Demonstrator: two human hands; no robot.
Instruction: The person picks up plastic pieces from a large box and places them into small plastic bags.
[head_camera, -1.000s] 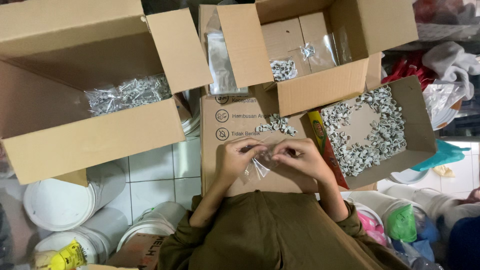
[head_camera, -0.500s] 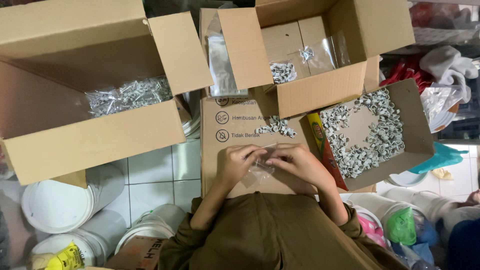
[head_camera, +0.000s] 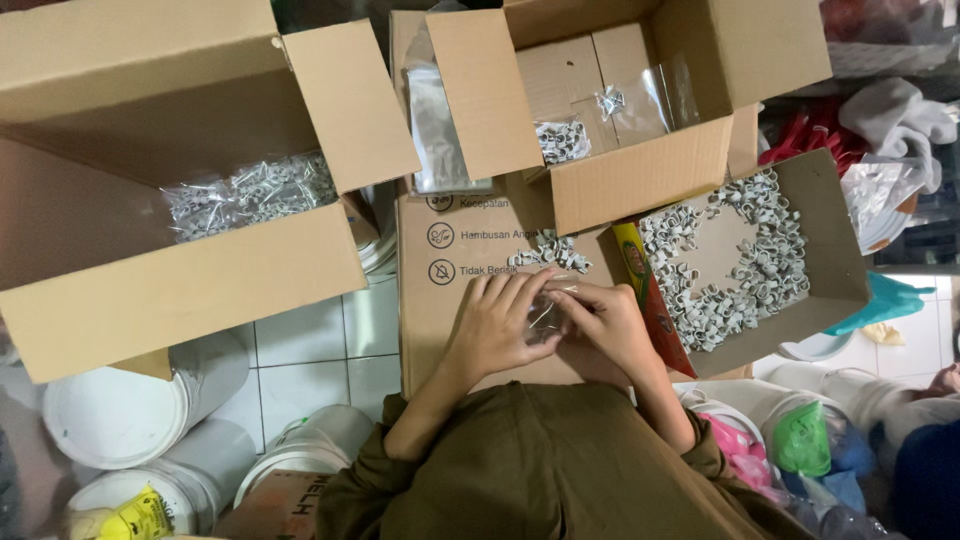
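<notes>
Clear plastic bag pinched between both hands over flat cardboard sheet. Left hand curled around it, fingers closed; right hand pressed in, fingertips gripping. Small pile of grey clips just above. Shallow box of grey clips at right, packed bags in big left box.

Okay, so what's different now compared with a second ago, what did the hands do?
The left hand and right hand have closed in on each other over the small clear plastic bag, which now lies mostly covered between the fingers; a second ago they were apart with the bag stretched between them. Both keep hold of it. The boxes, the small pile of grey clips and the buckets have stayed put.
</notes>
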